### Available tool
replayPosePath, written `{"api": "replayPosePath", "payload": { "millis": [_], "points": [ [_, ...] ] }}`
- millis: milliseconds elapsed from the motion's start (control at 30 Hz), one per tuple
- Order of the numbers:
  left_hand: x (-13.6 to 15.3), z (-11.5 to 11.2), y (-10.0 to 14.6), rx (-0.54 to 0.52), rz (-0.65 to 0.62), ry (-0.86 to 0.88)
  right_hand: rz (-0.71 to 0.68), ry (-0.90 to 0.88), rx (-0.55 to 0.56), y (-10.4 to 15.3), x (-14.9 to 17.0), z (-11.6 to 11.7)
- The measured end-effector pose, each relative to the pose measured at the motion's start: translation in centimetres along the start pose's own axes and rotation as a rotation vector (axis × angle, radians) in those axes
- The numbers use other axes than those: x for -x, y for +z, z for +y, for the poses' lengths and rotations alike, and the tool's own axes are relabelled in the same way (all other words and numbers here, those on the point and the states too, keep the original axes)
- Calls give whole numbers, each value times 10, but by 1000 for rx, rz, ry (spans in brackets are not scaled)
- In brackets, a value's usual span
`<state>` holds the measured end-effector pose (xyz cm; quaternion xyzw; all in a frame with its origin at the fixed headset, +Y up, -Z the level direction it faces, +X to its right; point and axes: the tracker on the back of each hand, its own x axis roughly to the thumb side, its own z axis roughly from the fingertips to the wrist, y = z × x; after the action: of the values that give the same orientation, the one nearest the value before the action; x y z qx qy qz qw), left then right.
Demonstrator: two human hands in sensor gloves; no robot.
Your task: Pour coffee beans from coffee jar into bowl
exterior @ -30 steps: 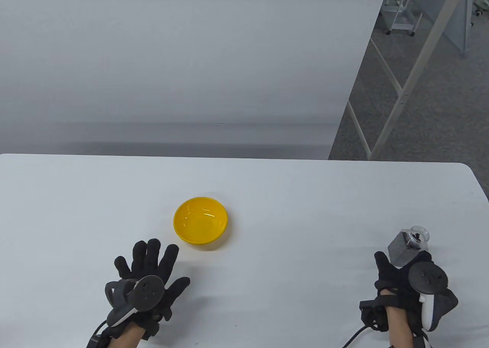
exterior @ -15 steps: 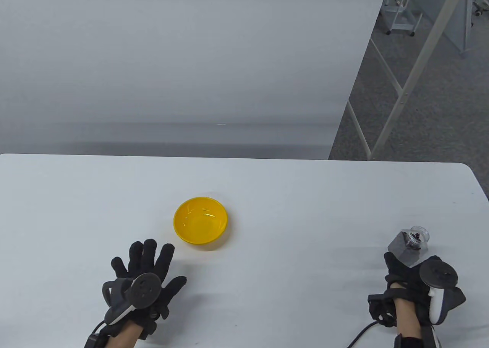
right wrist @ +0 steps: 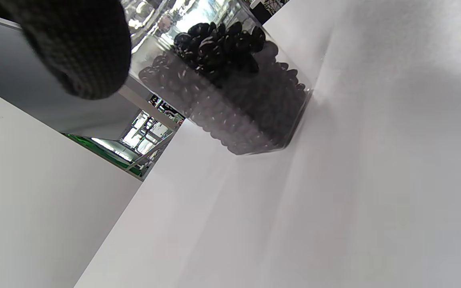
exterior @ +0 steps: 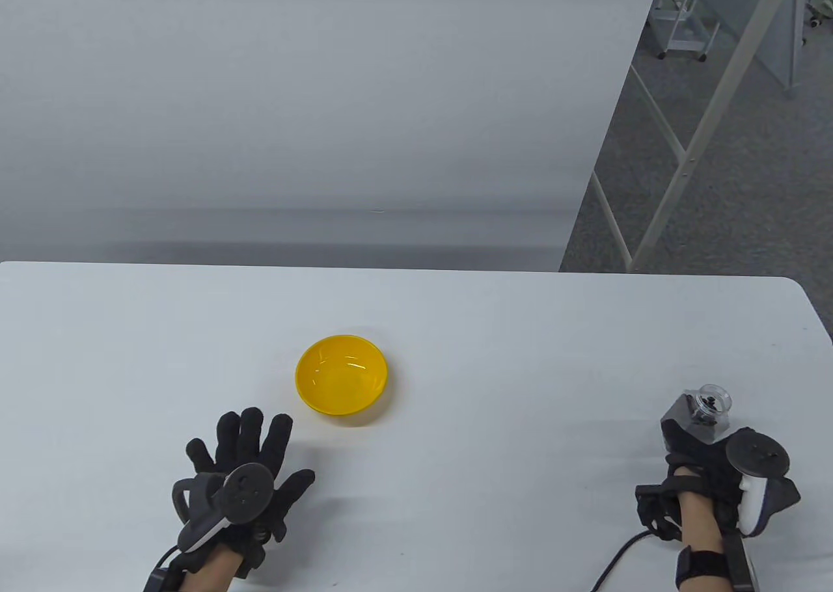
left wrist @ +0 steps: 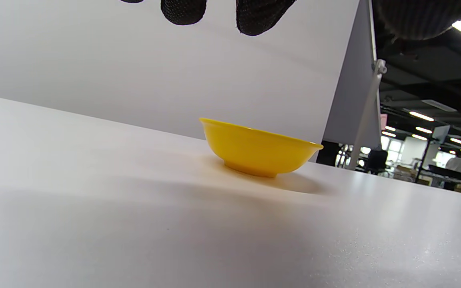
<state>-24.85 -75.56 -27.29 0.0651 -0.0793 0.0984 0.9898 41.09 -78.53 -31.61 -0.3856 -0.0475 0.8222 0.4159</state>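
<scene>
A yellow bowl (exterior: 341, 375) stands empty on the white table (exterior: 507, 371), left of centre; the left wrist view shows it side-on (left wrist: 259, 147). A small clear square coffee jar (exterior: 699, 413) with dark beans stands upright and lidless at the right. My left hand (exterior: 273, 449) rests flat with spread fingers just near-left of the bowl, holding nothing; its fingertips (left wrist: 260, 16) hang above the bowl in its wrist view. My right hand (exterior: 699, 447) is against the jar's near side. In the right wrist view one fingertip (right wrist: 78, 48) sits beside the jar (right wrist: 222, 84); no grip shows.
The table's right edge and rounded far corner (exterior: 807, 306) lie close beyond the jar. A white backdrop panel (exterior: 312, 97) stands behind the table. A metal frame (exterior: 690, 149) stands on the floor at the right. A cable (exterior: 612, 566) trails from my right wrist.
My right hand has moved right and forward until it overlaps the jar's near side. My left hand has drawn back slightly toward me. Bowl and jar have not moved.
</scene>
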Motion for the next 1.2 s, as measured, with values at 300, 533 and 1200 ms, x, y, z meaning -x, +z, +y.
{"api": "replayPosePath", "payload": {
  "millis": [300,533,1200],
  "points": [
    [2,-1,-1,-2,5,-9,-54,-77,-78,-13,2,4],
    [3,-1,-1,0,8,-15,-46,-136,-102,-21,9,3],
    [4,-1,-2,-10,-1,-36,-131,-322,-90,-26,13,11]
  ]
}}
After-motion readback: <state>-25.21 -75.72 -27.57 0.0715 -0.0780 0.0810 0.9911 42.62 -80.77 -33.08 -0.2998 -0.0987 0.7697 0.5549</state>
